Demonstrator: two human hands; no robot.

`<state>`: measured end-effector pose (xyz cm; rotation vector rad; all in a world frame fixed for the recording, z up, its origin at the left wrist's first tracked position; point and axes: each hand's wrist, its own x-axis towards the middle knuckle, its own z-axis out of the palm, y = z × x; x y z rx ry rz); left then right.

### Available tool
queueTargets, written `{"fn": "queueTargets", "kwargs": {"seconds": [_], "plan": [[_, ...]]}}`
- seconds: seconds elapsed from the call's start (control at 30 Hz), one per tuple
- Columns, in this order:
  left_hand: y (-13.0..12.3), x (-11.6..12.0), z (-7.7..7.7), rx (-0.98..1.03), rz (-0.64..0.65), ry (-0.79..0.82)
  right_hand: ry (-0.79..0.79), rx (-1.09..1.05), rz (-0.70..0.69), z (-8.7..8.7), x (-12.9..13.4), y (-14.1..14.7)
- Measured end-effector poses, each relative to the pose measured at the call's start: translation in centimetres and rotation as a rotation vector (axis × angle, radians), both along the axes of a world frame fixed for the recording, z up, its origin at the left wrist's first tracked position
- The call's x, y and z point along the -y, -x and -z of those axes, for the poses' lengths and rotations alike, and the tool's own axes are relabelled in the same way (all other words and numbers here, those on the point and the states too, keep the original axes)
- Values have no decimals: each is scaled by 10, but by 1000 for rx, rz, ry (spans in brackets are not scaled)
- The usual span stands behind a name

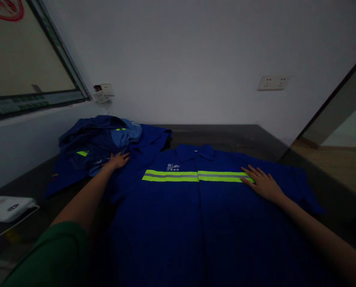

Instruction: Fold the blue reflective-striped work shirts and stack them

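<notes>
A blue work shirt [178, 207] lies spread out with its front up and its collar toward the wall. A yellow-green band with a grey stripe [172, 176] crosses its chest, below a small white logo. My right hand [263, 183] rests flat with fingers spread at the right end of the band. At the left, my left hand [118, 160] lies with fingers apart, at the edge of a heap of blue garments [97, 137] and near the shirt's left-side sleeve. Neither hand grips cloth.
The dark table [225, 137] meets the wall at the back. A white device [10, 208] with a cable lies at the left edge. Wall sockets [272, 82] are at the right, others [104, 92] behind the heap. A window [28, 52] is at upper left.
</notes>
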<state>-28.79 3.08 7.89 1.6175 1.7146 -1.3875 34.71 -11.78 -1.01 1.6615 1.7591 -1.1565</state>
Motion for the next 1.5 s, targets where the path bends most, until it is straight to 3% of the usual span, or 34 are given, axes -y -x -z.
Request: {"fn": "queueTargets", "kwargs": {"seconds": [0.23, 0.4, 0.6, 0.73, 0.83, 0.93, 1.03, 1.13, 1.3, 1.5], "plan": [[8, -17, 2, -21, -89, -110, -28, 8, 12, -2, 3, 2], [2, -9, -10, 26, -107, -168, -29, 17, 11, -5, 2, 3], [3, -3, -40, 89, -170, -200, -12, 23, -2, -5, 0, 4], [-5, 7, -71, 130, -192, -242, -18, 6, 0, -2, 0, 2], [-29, 32, -96, 196, -162, -271, -55, -14, -5, -3, -1, 1], [-70, 66, -111, 318, -110, -213, -154, -32, -39, -10, -5, 7], [-108, 91, -111, 386, -106, -60, -157, -78, -102, -25, -8, 20], [-123, 98, -102, 360, -173, 61, -17, -104, -130, -37, -6, 32], [-101, 86, -92, 348, -226, 102, 81, -104, -88, -41, -2, 33], [-83, 81, -78, 385, -120, 53, 77, -113, -40, -28, -12, 37]]}}
